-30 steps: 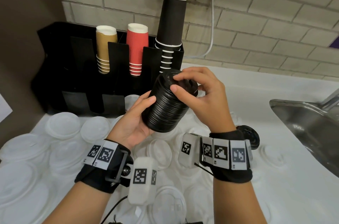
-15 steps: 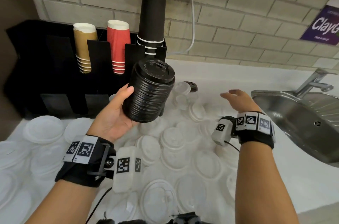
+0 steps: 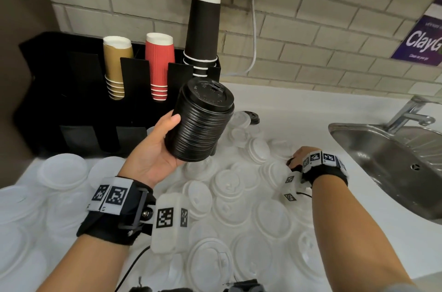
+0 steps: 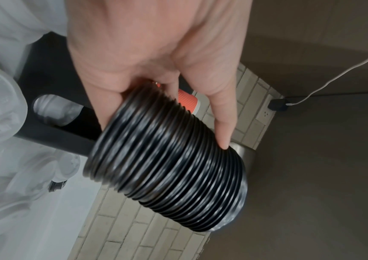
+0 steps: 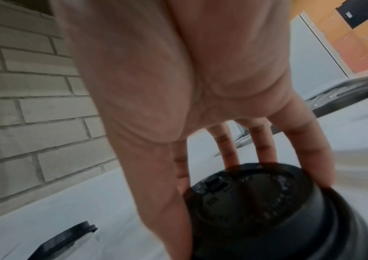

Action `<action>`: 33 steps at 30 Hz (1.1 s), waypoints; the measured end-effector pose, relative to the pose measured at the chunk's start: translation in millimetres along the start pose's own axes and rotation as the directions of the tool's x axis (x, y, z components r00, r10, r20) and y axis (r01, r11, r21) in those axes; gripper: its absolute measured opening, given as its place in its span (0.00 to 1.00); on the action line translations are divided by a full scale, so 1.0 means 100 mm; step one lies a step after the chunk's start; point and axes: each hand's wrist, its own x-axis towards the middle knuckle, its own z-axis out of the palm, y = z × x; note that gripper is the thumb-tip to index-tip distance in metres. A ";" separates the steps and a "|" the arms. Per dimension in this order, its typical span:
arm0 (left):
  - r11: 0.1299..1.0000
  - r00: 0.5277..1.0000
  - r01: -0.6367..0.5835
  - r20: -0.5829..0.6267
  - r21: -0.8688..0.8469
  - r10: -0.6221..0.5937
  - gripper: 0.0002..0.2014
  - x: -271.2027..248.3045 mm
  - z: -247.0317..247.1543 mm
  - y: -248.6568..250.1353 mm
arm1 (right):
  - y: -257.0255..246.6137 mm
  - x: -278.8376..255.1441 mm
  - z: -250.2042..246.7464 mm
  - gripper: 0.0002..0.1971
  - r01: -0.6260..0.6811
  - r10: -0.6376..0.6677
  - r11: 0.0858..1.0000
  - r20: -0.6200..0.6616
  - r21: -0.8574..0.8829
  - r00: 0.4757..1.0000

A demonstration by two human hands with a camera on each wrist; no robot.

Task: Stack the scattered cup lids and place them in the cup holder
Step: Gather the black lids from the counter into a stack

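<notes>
My left hand [image 3: 157, 148] grips a tall stack of black cup lids [image 3: 201, 122] above the counter, just in front of the black cup holder [image 3: 59, 91]. In the left wrist view the thumb and fingers [image 4: 220, 112] wrap round the ribbed stack [image 4: 167, 168]. My right hand [image 3: 302, 154] is down on the counter to the right. In the right wrist view its thumb and fingers [image 5: 265, 146] pinch the rim of a single black lid [image 5: 267, 202]. Another black lid [image 3: 251, 116] lies further back near the holder.
Many white and clear lids [image 3: 229, 186] cover the counter. The holder carries stacks of brown [image 3: 117, 64], red [image 3: 159, 64] and black cups [image 3: 205, 33]. A steel sink [image 3: 382, 160] with a tap [image 3: 411, 112] sits at the right. A brick wall rises behind.
My right hand left the top of the stack, swung right and dropped to the counter onto a black lid. The left hand kept hold of the stack.
</notes>
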 end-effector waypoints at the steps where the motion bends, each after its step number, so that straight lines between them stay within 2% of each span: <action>1: 1.000 1.000 -0.003 0.000 0.006 0.003 0.19 0.00 0.00 0.00 | -0.01 -0.02 -0.04 0.09 0.001 0.000 1.000 -0.013 0.003 1.000; 3: 1.000 1.000 -0.004 -0.002 0.020 0.004 0.19 0.00 -0.01 0.00 | -0.03 -0.08 -0.14 0.09 -0.015 0.025 0.996 -0.114 0.086 0.993; 5: 1.000 1.000 0.000 -0.008 0.020 0.000 0.21 0.00 -0.01 0.00 | -0.07 -0.20 -0.33 0.13 -0.004 0.050 0.970 -0.184 0.243 0.982; 7: 1.000 1.000 0.003 -0.016 0.018 -0.002 0.23 0.00 -0.01 -0.01 | -0.15 -0.36 -0.53 0.16 0.069 -0.015 0.908 -0.131 0.413 0.991; 9: 1.000 1.000 0.003 -0.031 0.020 -0.002 0.23 -0.01 -0.01 -0.03 | -0.28 -0.56 -0.67 0.17 0.171 -0.193 0.745 -0.037 0.645 0.981; 11: 1.000 0.999 0.007 -0.050 0.011 -0.006 0.21 -0.01 0.00 -0.06 | -0.46 -0.79 -0.69 0.18 0.309 -0.421 0.523 -0.075 0.794 0.904; 13: 1.000 0.997 0.013 -0.078 -0.006 -0.014 0.21 -0.02 0.00 -0.08 | -0.65 -1.01 -0.66 0.20 0.470 -0.577 0.312 -0.228 0.826 0.784; 15: 1.000 0.995 0.018 -0.096 -0.002 -0.018 0.20 -0.03 -0.01 -0.08 | -0.84 -1.18 -0.62 0.20 0.583 -0.618 0.155 -0.382 0.798 0.687; 16: 1.000 0.995 0.019 -0.098 0.009 -0.018 0.19 -0.04 -0.01 -0.08 | -0.93 -1.26 -0.59 0.20 0.623 -0.614 0.117 -0.436 0.774 0.658; 19: 0.999 0.994 0.019 -0.108 0.037 -0.015 0.19 -0.06 -0.03 -0.07 | -1.14 -1.39 -0.53 0.18 0.701 -0.594 0.124 -0.513 0.703 0.620; 24: 0.997 0.989 0.037 -0.145 0.065 -0.027 0.27 -0.07 -0.08 -0.08 | -1.30 -1.40 -0.52 0.16 0.765 -0.618 0.159 -0.541 0.625 0.570; 28: 0.998 0.992 0.034 -0.121 0.060 -0.027 0.17 -0.07 -0.10 -0.10 | -1.36 -1.40 -0.55 0.14 0.808 -0.668 0.184 -0.532 0.560 0.521; 31: 0.997 0.993 0.040 -0.114 0.070 -0.032 0.27 -0.06 -0.10 -0.12 | -1.39 -1.41 -0.59 0.15 0.831 -0.691 0.202 -0.526 0.518 0.496; 33: 0.997 0.992 0.049 -0.121 0.063 -0.041 0.29 -0.05 -0.10 -0.12 | -1.38 -1.41 -0.59 0.15 0.838 -0.699 0.193 -0.527 0.510 0.483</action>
